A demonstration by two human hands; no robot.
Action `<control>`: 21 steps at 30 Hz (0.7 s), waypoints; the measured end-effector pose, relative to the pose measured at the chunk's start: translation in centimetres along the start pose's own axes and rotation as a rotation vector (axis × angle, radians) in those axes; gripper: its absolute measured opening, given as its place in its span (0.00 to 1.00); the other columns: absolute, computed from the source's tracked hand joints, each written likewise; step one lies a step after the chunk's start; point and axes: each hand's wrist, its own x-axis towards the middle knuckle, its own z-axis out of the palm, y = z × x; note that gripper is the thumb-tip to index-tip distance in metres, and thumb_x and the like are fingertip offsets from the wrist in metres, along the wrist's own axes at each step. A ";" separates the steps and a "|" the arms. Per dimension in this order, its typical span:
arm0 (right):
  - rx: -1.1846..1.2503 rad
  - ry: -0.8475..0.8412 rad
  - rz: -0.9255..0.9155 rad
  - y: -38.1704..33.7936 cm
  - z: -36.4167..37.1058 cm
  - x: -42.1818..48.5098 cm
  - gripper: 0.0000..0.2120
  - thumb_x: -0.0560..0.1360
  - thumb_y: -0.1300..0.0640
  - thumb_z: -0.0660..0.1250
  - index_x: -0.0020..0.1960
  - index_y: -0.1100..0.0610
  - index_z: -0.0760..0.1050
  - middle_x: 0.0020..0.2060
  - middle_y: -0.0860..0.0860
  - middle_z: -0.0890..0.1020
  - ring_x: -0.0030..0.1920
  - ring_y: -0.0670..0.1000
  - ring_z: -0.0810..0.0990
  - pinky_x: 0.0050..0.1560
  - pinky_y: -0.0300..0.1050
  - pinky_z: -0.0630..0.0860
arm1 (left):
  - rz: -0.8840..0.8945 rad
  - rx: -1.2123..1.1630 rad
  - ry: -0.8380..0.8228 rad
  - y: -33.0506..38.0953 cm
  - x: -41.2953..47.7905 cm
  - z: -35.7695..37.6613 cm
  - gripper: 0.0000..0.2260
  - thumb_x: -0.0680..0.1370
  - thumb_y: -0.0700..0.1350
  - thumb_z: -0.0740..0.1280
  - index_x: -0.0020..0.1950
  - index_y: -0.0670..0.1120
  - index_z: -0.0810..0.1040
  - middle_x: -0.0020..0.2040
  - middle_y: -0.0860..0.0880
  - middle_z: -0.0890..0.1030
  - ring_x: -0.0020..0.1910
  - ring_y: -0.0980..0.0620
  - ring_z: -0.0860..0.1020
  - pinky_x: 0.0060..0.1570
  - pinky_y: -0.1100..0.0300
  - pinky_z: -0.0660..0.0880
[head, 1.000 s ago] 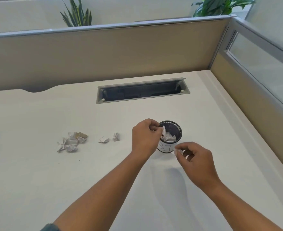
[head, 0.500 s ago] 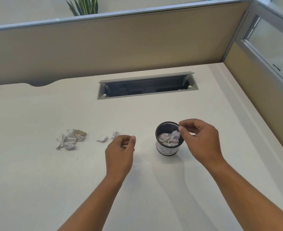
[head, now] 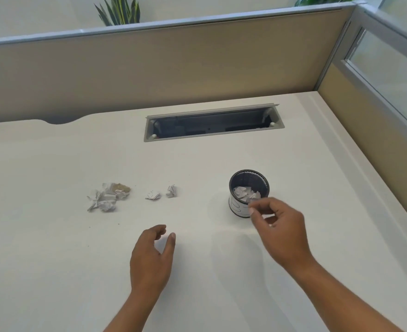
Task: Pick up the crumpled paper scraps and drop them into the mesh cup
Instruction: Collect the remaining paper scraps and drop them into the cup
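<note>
My left hand (head: 152, 257), relaxed open and empty, is nearer the crumpled paper scrap (head: 153, 195) lying straight ahead of it, while my empty, loosely curled right hand (head: 281, 233) sits by the mesh cup (head: 248, 178).

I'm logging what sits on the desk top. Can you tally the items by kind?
Mesh cup: 1
Separate paper scraps: 2
Scrap pile, pieces too bunched to count: 1
Total: 4
</note>
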 end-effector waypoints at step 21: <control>-0.874 -0.409 -0.204 2.7 15.2 -8.3 0.28 0.76 0.42 0.53 0.75 0.46 0.64 0.77 0.45 0.61 0.79 0.50 0.54 0.76 0.53 0.53 | 0.274 0.320 0.015 -14.7 5.3 -11.0 0.17 0.76 0.51 0.70 0.63 0.47 0.79 0.70 0.51 0.75 0.72 0.50 0.69 0.71 0.50 0.64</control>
